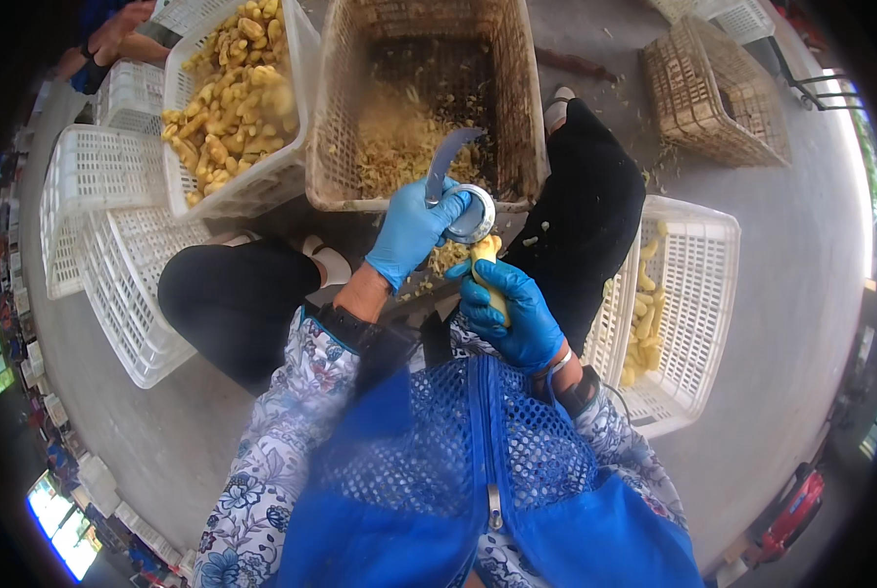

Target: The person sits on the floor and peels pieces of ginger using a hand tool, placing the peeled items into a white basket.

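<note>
My left hand (407, 233), in a blue glove, is closed around a curved knife (447, 162), whose grey blade points up and away from me. At the same fingers sits a round, whitish metal ring (487, 218); whether it is joined to the knife I cannot tell. My gloved right hand (525, 318) grips a pale yellow piece of ginger root (494, 282) upright, its knobby orange-brown top close under the ring. Both hands are above my lap, near the front edge of a brown, dirty crate (325, 137) holding yellow peelings (394, 147).
Left of the peelings crate, a white crate (306, 73) is heaped with ginger (238, 98). Stacked white baskets (130, 284) stand at my left. By my right knee another white basket (708, 304) holds peeled pieces (646, 318). A brown crate (698, 98) lies tilted at far right. A person's arm (115, 39) shows at top left.
</note>
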`<state>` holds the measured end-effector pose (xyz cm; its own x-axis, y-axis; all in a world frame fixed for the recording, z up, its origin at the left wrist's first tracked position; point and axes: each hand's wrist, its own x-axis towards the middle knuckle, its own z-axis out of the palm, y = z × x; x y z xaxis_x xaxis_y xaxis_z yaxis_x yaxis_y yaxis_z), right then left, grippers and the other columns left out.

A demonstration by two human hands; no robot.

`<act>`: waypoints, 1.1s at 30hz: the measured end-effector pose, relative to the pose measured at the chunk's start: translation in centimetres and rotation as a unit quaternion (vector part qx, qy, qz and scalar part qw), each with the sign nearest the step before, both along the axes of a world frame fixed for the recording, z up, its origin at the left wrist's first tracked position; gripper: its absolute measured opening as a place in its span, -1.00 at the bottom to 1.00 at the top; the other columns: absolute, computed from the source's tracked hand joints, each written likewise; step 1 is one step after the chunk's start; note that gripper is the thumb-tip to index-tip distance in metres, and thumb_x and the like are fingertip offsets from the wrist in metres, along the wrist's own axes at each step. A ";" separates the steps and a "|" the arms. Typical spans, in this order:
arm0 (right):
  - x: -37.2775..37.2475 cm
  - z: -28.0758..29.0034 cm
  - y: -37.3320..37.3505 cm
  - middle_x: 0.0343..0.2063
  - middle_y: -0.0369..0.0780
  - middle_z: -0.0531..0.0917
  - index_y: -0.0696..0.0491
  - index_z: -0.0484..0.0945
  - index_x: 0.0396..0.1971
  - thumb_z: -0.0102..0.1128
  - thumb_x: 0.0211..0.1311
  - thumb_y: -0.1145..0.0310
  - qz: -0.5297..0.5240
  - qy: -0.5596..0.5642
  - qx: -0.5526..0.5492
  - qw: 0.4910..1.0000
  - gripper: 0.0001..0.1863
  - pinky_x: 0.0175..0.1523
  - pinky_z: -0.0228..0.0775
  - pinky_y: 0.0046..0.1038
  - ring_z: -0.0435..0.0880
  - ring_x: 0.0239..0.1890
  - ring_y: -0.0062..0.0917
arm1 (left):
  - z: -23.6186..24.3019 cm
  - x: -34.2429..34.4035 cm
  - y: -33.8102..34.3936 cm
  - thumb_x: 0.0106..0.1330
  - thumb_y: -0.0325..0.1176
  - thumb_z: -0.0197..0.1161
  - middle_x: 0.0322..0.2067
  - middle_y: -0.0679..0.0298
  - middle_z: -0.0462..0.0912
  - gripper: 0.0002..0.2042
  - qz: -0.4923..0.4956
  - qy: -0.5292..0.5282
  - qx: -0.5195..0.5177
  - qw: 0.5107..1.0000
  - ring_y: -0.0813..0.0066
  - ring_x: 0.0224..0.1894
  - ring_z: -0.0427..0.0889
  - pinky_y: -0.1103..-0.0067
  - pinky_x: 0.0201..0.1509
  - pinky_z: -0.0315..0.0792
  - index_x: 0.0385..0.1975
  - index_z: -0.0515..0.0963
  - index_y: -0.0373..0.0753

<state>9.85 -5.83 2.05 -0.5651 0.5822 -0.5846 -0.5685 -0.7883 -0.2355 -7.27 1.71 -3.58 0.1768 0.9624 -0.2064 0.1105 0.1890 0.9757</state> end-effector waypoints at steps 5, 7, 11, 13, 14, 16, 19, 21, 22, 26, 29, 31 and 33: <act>1.4 0.7 -1.0 -0.69 -0.41 0.35 0.16 0.49 -0.22 0.03 0.31 0.26 0.004 0.073 0.016 0.997 -0.74 -0.70 0.07 -0.74 0.24 -0.77 -0.78 | 1.5 -6.7 2.3 0.34 -0.11 0.16 -0.56 0.30 0.58 -0.68 0.159 -0.122 -0.191 0.961 0.73 -0.81 0.34 0.76 -0.82 0.20 -0.29 0.50 -0.31; 1.5 0.3 -0.9 -0.70 -0.40 0.35 0.17 0.48 -0.24 0.02 0.30 0.24 -0.001 0.084 -0.012 0.996 -0.72 -0.70 0.08 -0.73 0.24 -0.77 -0.77 | 3.0 -3.0 1.6 0.31 -0.04 0.18 -0.63 0.41 0.48 -0.67 0.102 -0.091 -0.142 0.980 0.72 -0.71 0.35 0.73 -0.70 0.24 -0.32 0.53 -0.25; 1.1 -1.5 -0.5 -0.71 -0.38 0.34 0.18 0.47 -0.24 -0.03 0.31 0.16 0.020 0.147 -0.010 0.989 -0.65 -0.67 0.10 -0.70 0.25 -0.76 -0.73 | 2.7 -0.3 0.0 0.35 -0.17 0.15 -0.50 0.38 0.56 -0.69 -0.070 -0.222 -0.235 0.944 0.77 -0.61 0.38 0.82 -0.53 0.29 -0.18 0.54 -0.33; 1.0 -1.8 -0.7 -0.70 -0.38 0.34 0.18 0.46 -0.24 -0.05 0.31 0.13 0.037 0.169 -0.019 0.985 -0.63 -0.66 0.11 -0.69 0.25 -0.75 -0.72 | 4.1 0.7 -0.7 0.36 -0.21 0.14 -0.50 0.38 0.55 -0.73 -0.075 -0.310 -0.263 0.911 0.78 -0.62 0.36 0.82 -0.55 0.30 -0.20 0.53 -0.33; 1.0 -1.9 -0.8 -0.69 -0.37 0.36 0.18 0.46 -0.24 -0.06 0.31 0.11 0.031 0.157 -0.028 0.987 -0.62 -0.66 0.11 -0.67 0.26 -0.75 -0.71 | 3.7 1.0 -1.0 0.36 -0.21 0.14 -0.50 0.38 0.55 -0.73 -0.075 -0.311 -0.265 0.910 0.78 -0.62 0.36 0.82 -0.55 0.30 -0.20 0.53 -0.33; 0.7 -1.6 -0.8 -0.68 -0.36 0.37 0.17 0.45 -0.24 -0.07 0.31 0.09 0.028 0.149 -0.036 0.988 -0.61 -0.65 0.11 -0.65 0.26 -0.74 -0.69 | 3.3 1.0 -1.5 0.36 -0.24 0.13 -0.51 0.38 0.54 -0.76 -0.063 -0.322 -0.273 0.904 0.78 -0.64 0.34 0.82 -0.57 0.30 -0.23 0.52 -0.32; 0.0 -0.2 -0.6 -0.66 -0.32 0.42 0.18 0.42 -0.22 -0.01 0.32 0.10 0.028 0.040 -0.033 0.998 -0.62 -0.57 0.21 -0.73 0.33 -0.69 -0.71 | 4.1 0.8 -1.7 0.37 -0.24 0.12 -0.52 0.38 0.52 -0.78 -0.018 -0.292 -0.332 0.897 0.78 -0.64 0.34 0.81 -0.59 0.28 -0.26 0.50 -0.29; -0.4 0.6 -0.5 -0.61 -0.35 0.46 0.16 0.43 -0.15 0.07 0.30 0.17 0.039 -0.207 0.118 0.970 -0.66 -0.50 0.22 -0.75 0.37 -0.62 -0.74 | 4.2 1.2 -1.6 0.37 -0.23 0.13 -0.52 0.38 0.51 -0.78 0.009 -0.227 -0.282 0.932 0.77 -0.63 0.35 0.80 -0.60 0.28 -0.26 0.49 -0.27; -0.4 -0.4 -0.6 -0.56 -0.37 0.48 0.14 0.43 -0.09 0.14 0.27 0.26 0.027 -0.261 0.185 0.947 -0.68 -0.50 0.20 -0.75 0.38 -0.59 -0.77 | 4.2 1.3 -1.6 0.36 -0.22 0.14 -0.52 0.39 0.51 -0.78 0.038 -0.217 -0.280 0.934 0.76 -0.64 0.35 0.80 -0.60 0.27 -0.25 0.48 -0.27; 1.0 -1.1 -0.5 -0.58 -0.36 0.46 0.17 0.41 -0.07 0.08 0.29 0.19 0.089 -0.235 0.132 0.959 -0.63 -0.52 0.20 -0.73 0.36 -0.62 -0.75 | 4.8 -0.6 -0.4 0.31 -0.20 0.19 -0.57 0.38 0.50 -0.74 0.097 -0.134 -0.207 0.964 0.70 -0.64 0.40 0.74 -0.59 0.32 -0.27 0.49 -0.31; 1.4 -1.3 -0.6 -0.60 -0.33 0.43 0.19 0.41 -0.10 -0.03 0.31 0.09 0.020 -0.060 0.082 0.995 -0.57 -0.54 0.19 -0.68 0.34 -0.65 -0.70 | 3.4 -3.3 -0.3 0.29 -0.21 0.21 -0.61 0.31 0.54 -0.74 0.116 -0.001 -0.124 0.985 0.60 -0.62 0.49 0.66 -0.56 0.37 -0.30 0.50 -0.33; 1.3 -0.7 -0.5 -0.62 -0.30 0.41 0.23 0.41 -0.12 -0.13 0.30 0.02 -0.012 -0.019 0.030 0.999 -0.49 -0.56 0.19 -0.63 0.31 -0.67 -0.64 | 2.6 -3.7 -0.9 0.27 -0.21 0.22 -0.62 0.25 0.56 -0.74 0.092 0.079 -0.093 0.988 0.51 -0.62 0.54 0.61 -0.54 0.39 -0.31 0.50 -0.31; 1.3 -1.4 -0.6 -0.62 -0.29 0.40 0.25 0.41 -0.11 -0.14 0.31 0.03 -0.026 -0.004 0.022 0.999 -0.49 -0.56 0.19 -0.63 0.31 -0.68 -0.64 | 2.5 -3.3 -2.5 0.21 -0.20 0.26 -0.62 0.13 0.57 -0.77 0.041 0.362 0.164 0.917 0.26 -0.56 0.61 0.47 -0.52 0.42 -0.32 0.51 -0.24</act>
